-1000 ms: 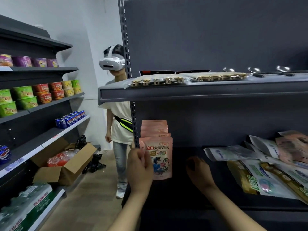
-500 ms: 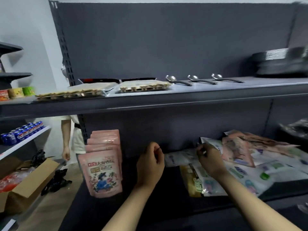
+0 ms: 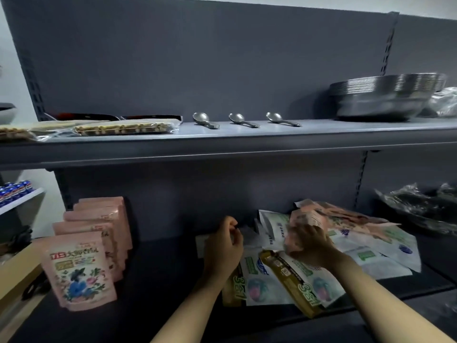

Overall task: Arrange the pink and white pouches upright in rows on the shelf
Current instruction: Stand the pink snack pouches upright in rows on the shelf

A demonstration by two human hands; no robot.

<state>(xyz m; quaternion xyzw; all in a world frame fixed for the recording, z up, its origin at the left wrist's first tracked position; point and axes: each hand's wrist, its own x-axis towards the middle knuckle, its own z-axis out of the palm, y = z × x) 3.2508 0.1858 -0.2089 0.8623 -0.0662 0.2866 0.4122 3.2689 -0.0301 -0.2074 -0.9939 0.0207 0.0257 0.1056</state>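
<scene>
A person's right hand (image 3: 312,240) closes on a pink pouch (image 3: 305,224) atop a loose pile (image 3: 366,253) of white, green and gold packets lying flat at the right of the lower shelf (image 3: 158,288). The left hand (image 3: 223,248) hangs just left of the pile, fingers loosely curled, holding nothing that can be seen. At the shelf's left end, a row (image 3: 94,246) of pink pouches stands upright, one behind another, the front one showing a blue flower print. On the upper shelf (image 3: 222,144) lie three spoons (image 3: 243,120), flat snack packs (image 3: 123,127) and stacked metal bowls (image 3: 383,97).
</scene>
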